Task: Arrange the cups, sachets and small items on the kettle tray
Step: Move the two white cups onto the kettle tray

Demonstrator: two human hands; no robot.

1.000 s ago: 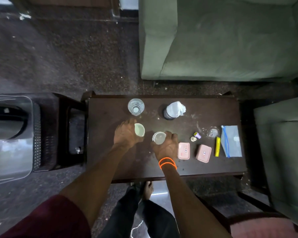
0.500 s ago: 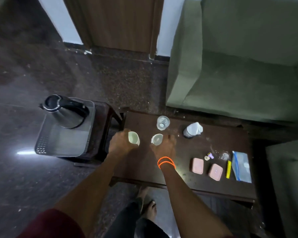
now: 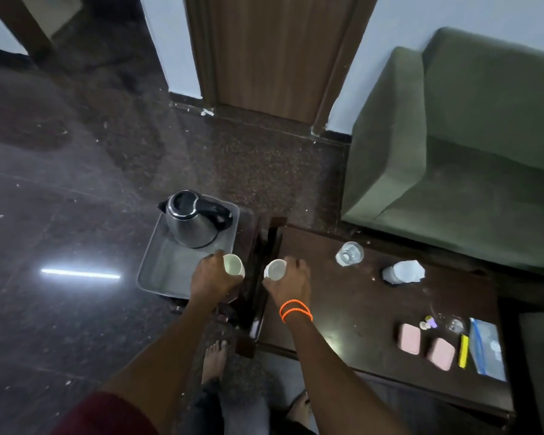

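Dark table (image 3: 374, 312) holds the unsorted bits: pink sachets (image 3: 410, 338), a glass (image 3: 349, 253). Tray (image 3: 167, 271) keeps the kettle (image 3: 192, 222) at its far end, near end free. Left hand (image 3: 212, 277) clasps one cup (image 3: 234, 264) over the tray's edge; right hand (image 3: 288, 282) clasps another cup (image 3: 275, 269), just short of it.

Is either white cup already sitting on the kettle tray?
No; the left hand and right hand each hold a white cup in the air, short of the tray.
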